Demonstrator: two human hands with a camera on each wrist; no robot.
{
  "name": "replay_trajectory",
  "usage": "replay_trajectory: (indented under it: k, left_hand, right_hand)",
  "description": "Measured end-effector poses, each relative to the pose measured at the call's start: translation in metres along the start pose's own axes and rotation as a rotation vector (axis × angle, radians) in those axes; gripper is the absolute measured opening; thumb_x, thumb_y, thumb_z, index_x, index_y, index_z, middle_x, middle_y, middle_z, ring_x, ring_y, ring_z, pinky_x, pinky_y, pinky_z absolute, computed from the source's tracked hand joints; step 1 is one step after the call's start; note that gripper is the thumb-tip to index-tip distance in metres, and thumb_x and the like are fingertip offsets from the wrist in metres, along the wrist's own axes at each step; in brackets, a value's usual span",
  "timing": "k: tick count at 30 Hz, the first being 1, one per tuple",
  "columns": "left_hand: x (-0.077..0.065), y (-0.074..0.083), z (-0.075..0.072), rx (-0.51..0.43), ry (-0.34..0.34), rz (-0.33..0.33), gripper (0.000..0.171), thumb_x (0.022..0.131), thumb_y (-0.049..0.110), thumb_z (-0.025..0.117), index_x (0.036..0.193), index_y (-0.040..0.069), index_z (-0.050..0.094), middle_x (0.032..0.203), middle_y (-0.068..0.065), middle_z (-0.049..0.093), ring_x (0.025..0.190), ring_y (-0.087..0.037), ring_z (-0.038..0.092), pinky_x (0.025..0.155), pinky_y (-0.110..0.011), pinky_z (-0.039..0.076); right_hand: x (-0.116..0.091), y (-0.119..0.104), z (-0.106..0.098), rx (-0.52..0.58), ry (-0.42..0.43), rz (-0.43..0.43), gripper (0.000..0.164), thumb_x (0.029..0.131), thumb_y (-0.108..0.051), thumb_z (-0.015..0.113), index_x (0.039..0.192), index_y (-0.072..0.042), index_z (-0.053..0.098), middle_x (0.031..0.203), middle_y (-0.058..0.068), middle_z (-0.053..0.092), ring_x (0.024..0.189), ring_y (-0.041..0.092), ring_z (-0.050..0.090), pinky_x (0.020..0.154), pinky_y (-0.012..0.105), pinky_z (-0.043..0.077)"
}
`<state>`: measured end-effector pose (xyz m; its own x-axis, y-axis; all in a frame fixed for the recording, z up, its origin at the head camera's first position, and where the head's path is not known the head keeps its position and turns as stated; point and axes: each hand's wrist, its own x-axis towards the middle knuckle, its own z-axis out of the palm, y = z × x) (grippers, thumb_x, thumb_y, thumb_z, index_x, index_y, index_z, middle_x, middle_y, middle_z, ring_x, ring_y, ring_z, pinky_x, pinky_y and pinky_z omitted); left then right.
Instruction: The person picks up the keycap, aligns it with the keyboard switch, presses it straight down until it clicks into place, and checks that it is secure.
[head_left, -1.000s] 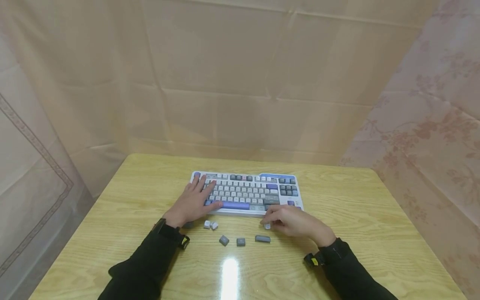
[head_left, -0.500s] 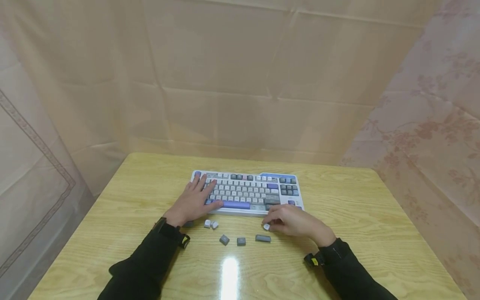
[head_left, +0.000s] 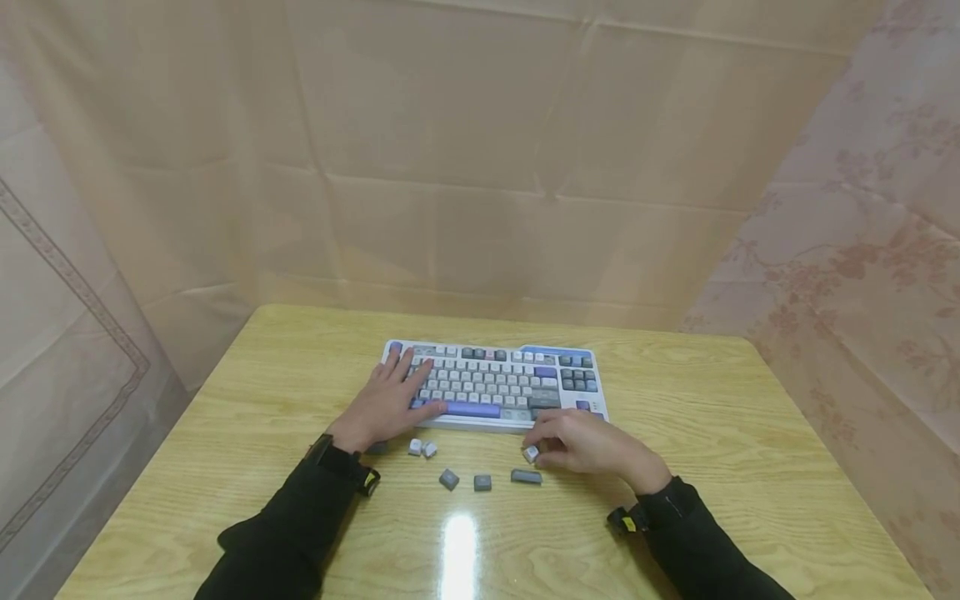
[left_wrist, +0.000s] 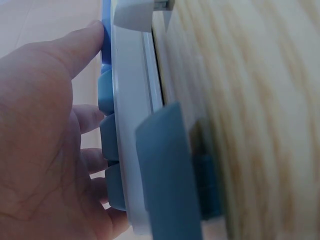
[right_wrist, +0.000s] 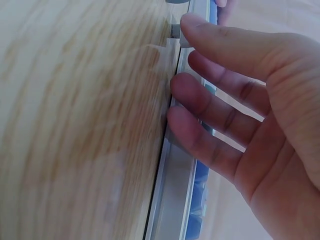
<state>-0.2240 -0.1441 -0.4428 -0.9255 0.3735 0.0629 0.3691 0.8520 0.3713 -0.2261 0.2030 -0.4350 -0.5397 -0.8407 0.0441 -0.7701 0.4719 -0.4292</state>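
A white mechanical keyboard (head_left: 480,421) with white, grey and purple keys lies in the middle of the table. My left hand (head_left: 390,404) rests spread over its left end, the thumb on the purple space bar (head_left: 471,410); the left wrist view shows that thumb (left_wrist: 82,47) at the bar. Just before the keyboard's front edge, my right hand (head_left: 581,440) pinches a small white keycap (head_left: 531,454) between thumb and fingertips. In the right wrist view a bit of that keycap (right_wrist: 185,41) shows by the thumb tip, and the other fingers are loosely bent along the edge.
On the wooden table (head_left: 675,400), two white keycaps (head_left: 422,448), two grey keycaps (head_left: 448,479) and a long grey keycap (head_left: 526,477) lie in front of the keyboard. Another grey keycap (head_left: 377,448) sits beside the left wrist. A beige cloth (head_left: 450,208) hangs behind.
The white keycap has turned and shifted slightly left in my right fingers. My left hand has stayed on the keyboard.
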Motion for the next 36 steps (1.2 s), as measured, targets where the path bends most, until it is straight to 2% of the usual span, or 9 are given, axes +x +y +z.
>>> replay_trajectory:
  k: [6, 16, 24, 32, 36]
  left_hand:
    - [-0.0006, -0.0006, -0.0003, -0.004, 0.002, 0.002, 0.083, 0.099, 0.058, 0.055, 0.158, 0.005, 0.034, 0.165, -0.027, 0.014, 0.153, -0.045, 0.001, 0.119, -0.063, 0.01]
    - [0.0, -0.0006, -0.0005, -0.002, -0.003, 0.006, 0.083, 0.099, 0.059, 0.054, 0.158, 0.005, 0.034, 0.165, -0.028, 0.014, 0.152, -0.045, 0.002, 0.119, -0.063, 0.011]
    - [0.001, 0.0006, -0.0014, 0.019, -0.007, -0.003, 0.084, 0.099, 0.061, 0.054, 0.158, 0.005, 0.034, 0.164, -0.028, 0.015, 0.153, -0.045, 0.002, 0.12, -0.062, 0.011]
    - [0.0032, -0.0023, 0.0019, 0.022, -0.01, -0.009, 0.085, 0.098, 0.063, 0.053, 0.159, 0.006, 0.033, 0.165, -0.026, 0.014, 0.153, -0.043, 0.001, 0.12, -0.061, 0.01]
    - [0.0034, -0.0032, 0.0024, 0.016, -0.012, -0.009, 0.085, 0.098, 0.062, 0.053, 0.159, 0.006, 0.033, 0.165, -0.027, 0.014, 0.153, -0.043, 0.001, 0.12, -0.061, 0.009]
  right_hand:
    - [0.0005, -0.0007, 0.0004, -0.009, 0.008, -0.031, 0.016, 0.091, -0.017, 0.078, 0.107, -0.016, 0.078, 0.098, -0.009, 0.067, 0.08, 0.001, 0.059, 0.069, 0.021, 0.053]
    - [0.0007, -0.002, -0.0017, 0.005, -0.001, 0.005, 0.009, 0.094, -0.014, 0.074, 0.103, -0.017, 0.078, 0.098, -0.01, 0.068, 0.087, 0.002, 0.062, 0.077, 0.024, 0.055]
    - [-0.0008, -0.0029, -0.0014, -0.01, -0.007, -0.017, 0.013, 0.094, -0.014, 0.074, 0.106, -0.015, 0.079, 0.102, -0.007, 0.068, 0.093, 0.007, 0.065, 0.08, 0.027, 0.056]
    - [-0.0019, -0.0031, -0.0005, -0.005, -0.039, 0.032, 0.016, 0.093, -0.016, 0.076, 0.109, -0.018, 0.079, 0.102, -0.01, 0.066, 0.092, 0.004, 0.063, 0.079, 0.024, 0.054]
    - [-0.0025, -0.0009, -0.0011, 0.001, -0.02, 0.044, 0.018, 0.094, -0.018, 0.075, 0.111, -0.017, 0.079, 0.104, -0.012, 0.065, 0.092, 0.003, 0.061, 0.079, 0.025, 0.054]
